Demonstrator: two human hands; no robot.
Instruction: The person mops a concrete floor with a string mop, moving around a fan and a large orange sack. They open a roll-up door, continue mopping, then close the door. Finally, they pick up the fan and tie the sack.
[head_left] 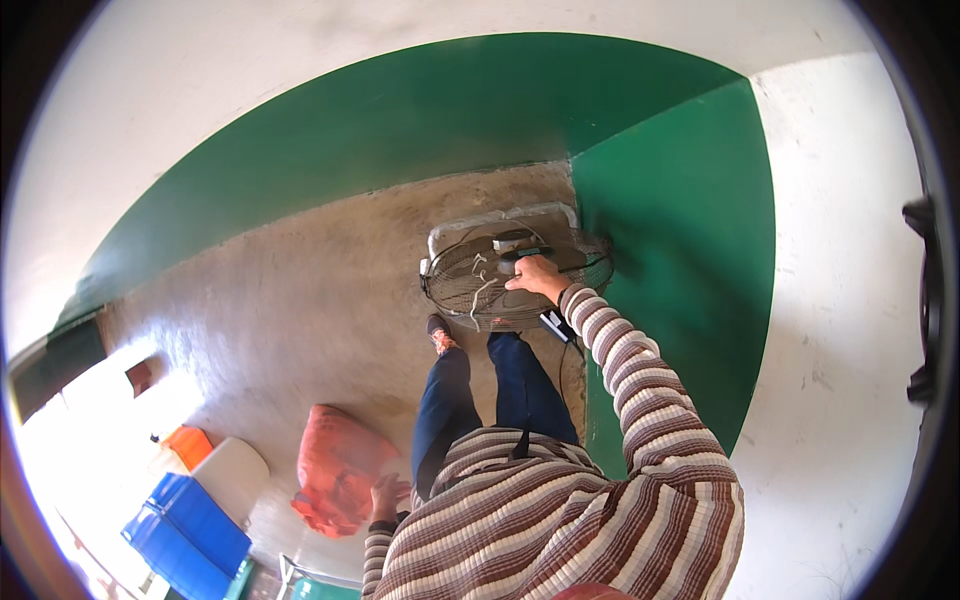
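A large fan with a round wire cage (455,285) stands low on the floor in front of my feet, close to the wall corner. My right hand (537,277) reaches down over it, its fingers closed round a dark part at the middle of the fan. A pale cord (484,300) lies across the cage. Behind the cage runs a light tubular frame (505,215). My left hand (388,495) hangs low at my side with loosely bent, parted fingers and nothing visible in it. Just beyond that hand, in this view, lies a red sack (340,460).
Green-and-white walls meet in a corner (572,165) right behind the fan. Beside my right foot sits a small dark box (556,325) with a black cable. At the lower left are a blue container (188,535), a whitish container (232,480) and an orange item (187,446).
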